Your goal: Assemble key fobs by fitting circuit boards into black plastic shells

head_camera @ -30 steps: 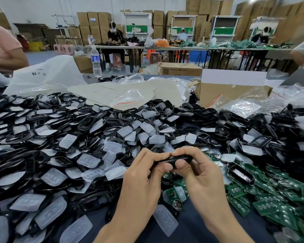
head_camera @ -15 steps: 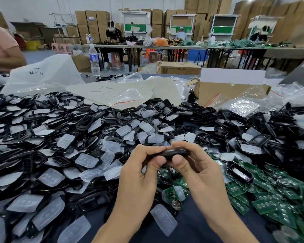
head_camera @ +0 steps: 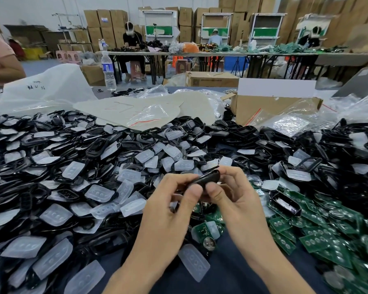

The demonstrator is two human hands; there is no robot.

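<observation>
Black shell [head_camera: 207, 179] pinched between left hand [head_camera: 170, 205] and right hand [head_camera: 238, 200].

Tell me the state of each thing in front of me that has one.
Black shell: pinched between both hands, off the table.
Left hand: gripping the shell.
Right hand: gripping the shell.
Loose shell: lying open side up.
Water bottle: upright.
Cardboard box: flap open.

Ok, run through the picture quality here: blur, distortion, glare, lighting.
Head view: wide-angle bending makes the stacked cardboard boxes at top right lean and smear. Head view: green circuit boards at lower right go soft, while the black shell pinched between left hand and right hand is fairly sharp, with a gloss streak. Head view: even light, faint shadows, glare on the clear bags.
</observation>
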